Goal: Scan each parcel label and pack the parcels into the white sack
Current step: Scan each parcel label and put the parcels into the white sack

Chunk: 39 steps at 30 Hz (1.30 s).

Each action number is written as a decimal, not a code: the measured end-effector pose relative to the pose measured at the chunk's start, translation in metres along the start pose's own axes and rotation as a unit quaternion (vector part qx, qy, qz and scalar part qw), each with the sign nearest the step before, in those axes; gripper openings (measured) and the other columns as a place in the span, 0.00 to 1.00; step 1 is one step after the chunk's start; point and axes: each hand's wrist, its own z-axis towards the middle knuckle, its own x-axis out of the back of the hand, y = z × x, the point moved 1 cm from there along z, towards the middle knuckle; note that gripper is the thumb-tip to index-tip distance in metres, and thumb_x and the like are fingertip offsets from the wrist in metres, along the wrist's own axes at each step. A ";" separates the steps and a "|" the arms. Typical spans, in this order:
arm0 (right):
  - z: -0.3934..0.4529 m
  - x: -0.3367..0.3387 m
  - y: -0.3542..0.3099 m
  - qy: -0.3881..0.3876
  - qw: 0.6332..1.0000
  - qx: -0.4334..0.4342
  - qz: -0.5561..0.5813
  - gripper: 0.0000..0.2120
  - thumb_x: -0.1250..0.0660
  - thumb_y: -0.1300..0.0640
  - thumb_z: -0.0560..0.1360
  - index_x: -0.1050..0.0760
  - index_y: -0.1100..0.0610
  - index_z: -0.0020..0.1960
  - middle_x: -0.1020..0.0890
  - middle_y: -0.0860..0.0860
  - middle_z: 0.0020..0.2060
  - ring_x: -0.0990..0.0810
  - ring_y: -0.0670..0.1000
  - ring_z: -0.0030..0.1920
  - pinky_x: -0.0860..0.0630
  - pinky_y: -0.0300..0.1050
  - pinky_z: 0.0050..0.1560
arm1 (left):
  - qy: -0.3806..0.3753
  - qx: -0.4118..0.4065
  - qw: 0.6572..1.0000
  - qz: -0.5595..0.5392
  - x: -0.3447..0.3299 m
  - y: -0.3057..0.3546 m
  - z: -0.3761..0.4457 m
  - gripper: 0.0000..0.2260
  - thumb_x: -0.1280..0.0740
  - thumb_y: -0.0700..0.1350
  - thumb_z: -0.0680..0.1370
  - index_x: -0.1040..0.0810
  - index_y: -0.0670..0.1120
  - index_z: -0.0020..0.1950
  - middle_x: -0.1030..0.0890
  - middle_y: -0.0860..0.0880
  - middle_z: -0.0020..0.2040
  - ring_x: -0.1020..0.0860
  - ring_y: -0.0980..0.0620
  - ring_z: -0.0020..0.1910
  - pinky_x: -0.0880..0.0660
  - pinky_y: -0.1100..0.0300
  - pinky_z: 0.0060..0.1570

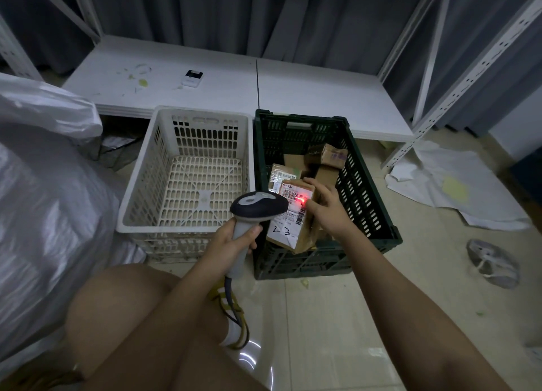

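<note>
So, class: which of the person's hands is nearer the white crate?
Left. The left hand, gripping the scanner, is beside the white crate; the right hand holds a parcel over the green crate.

L hand (pixel 234 238) low centre, fingers curled round a grip, thumb on the near side, forearm running down-left over a bare bent knee (pixel 117 305). R hand (pixel 325 208) further fwd, fingers bent, pinching at the tips, palm down; R forearm stretches back to bottom right, elbow out of view
</note>
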 end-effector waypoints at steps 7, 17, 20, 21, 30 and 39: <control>0.001 0.000 0.002 -0.004 1.000 0.000 -0.001 0.22 0.35 0.59 0.79 0.31 0.43 0.70 0.40 0.51 0.69 0.37 0.54 0.65 0.29 0.46 0.59 | -0.004 0.006 1.000 -0.015 0.001 0.000 0.000 0.15 0.30 0.52 0.74 0.23 0.42 0.54 0.21 0.50 0.35 0.22 0.53 0.37 0.25 0.57 0.42; -0.008 -0.001 -0.019 0.037 0.998 0.046 0.001 0.32 0.27 0.51 0.73 0.36 0.44 0.74 0.38 0.50 0.71 0.34 0.53 0.69 0.29 0.57 0.68 | 0.084 -0.025 0.996 0.003 0.014 0.020 -0.001 0.05 0.34 0.42 0.78 0.23 0.47 0.53 0.19 0.48 0.43 0.20 0.54 0.43 0.26 0.61 0.45; -0.015 -0.005 -0.061 0.071 0.993 0.093 0.016 0.28 0.28 0.52 0.74 0.34 0.44 0.71 0.39 0.49 0.72 0.36 0.50 0.68 0.28 0.54 0.66 | 0.139 -0.066 0.988 -0.007 0.028 0.052 -0.004 0.09 0.33 0.44 0.78 0.24 0.47 0.57 0.19 0.51 0.46 0.20 0.57 0.44 0.26 0.65 0.43; -0.017 -0.007 -0.079 0.078 0.990 0.113 0.027 0.27 0.28 0.52 0.74 0.33 0.44 0.69 0.39 0.49 0.72 0.37 0.50 0.68 0.28 0.54 0.66 | 0.157 -0.082 0.984 -0.014 0.034 0.067 -0.006 0.10 0.33 0.44 0.77 0.25 0.47 0.58 0.19 0.51 0.47 0.20 0.56 0.46 0.25 0.66 0.43; -0.065 -0.064 -0.257 0.059 0.941 0.292 0.157 0.26 0.27 0.52 0.73 0.31 0.48 0.69 0.35 0.47 0.65 0.30 0.48 0.65 0.27 0.46 0.66 | 0.324 -0.269 0.906 0.040 0.105 0.210 -0.097 0.07 0.31 0.42 0.76 0.24 0.45 0.53 0.19 0.52 0.44 0.22 0.58 0.43 0.27 0.70 0.44; -0.147 -0.182 -0.390 -0.040 0.890 0.393 0.228 0.27 0.26 0.50 0.73 0.30 0.52 0.69 0.34 0.49 0.67 0.29 0.46 0.65 0.34 0.39 0.67 | 0.453 -0.320 0.831 0.048 0.184 0.252 -0.250 0.04 0.30 0.44 0.76 0.23 0.47 0.49 0.18 0.51 0.40 0.20 0.54 0.41 0.25 0.65 0.40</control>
